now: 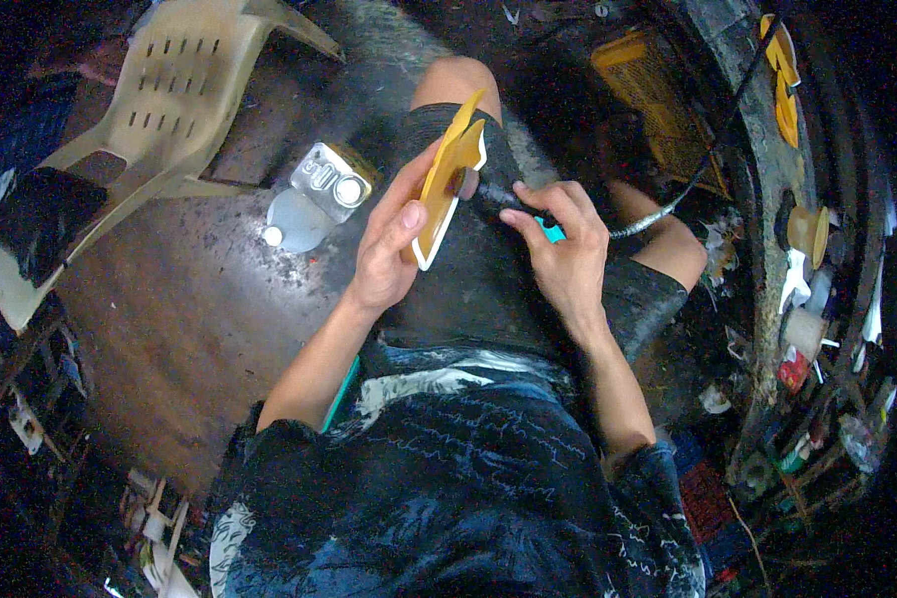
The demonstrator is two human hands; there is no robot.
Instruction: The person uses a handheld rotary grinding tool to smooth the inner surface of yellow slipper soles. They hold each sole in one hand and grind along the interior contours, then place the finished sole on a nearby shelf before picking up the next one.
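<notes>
Left hand (387, 257), curled, grips yellow piece (437, 214), fingertips hidden; right hand (575, 244) pinches dark, murky tool (498, 197).

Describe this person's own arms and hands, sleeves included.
The left grip and right grip are ungloved human hands, with no watch or band showing. The left forearm and right forearm are bare below short, dark sleeves; the right one has thin white handwriting-like markings, the left a pale patterned patch.

Left of centre, brown floor (169, 329) leaves a passage below the whitish bottle (299, 224); bottle and metal can (321, 175) block the way from the left hand (385, 254) to the pale chair (174, 92), upper left. The tool's cable (724, 132) crosses the upper right, above a jutting knee (676, 257).
</notes>
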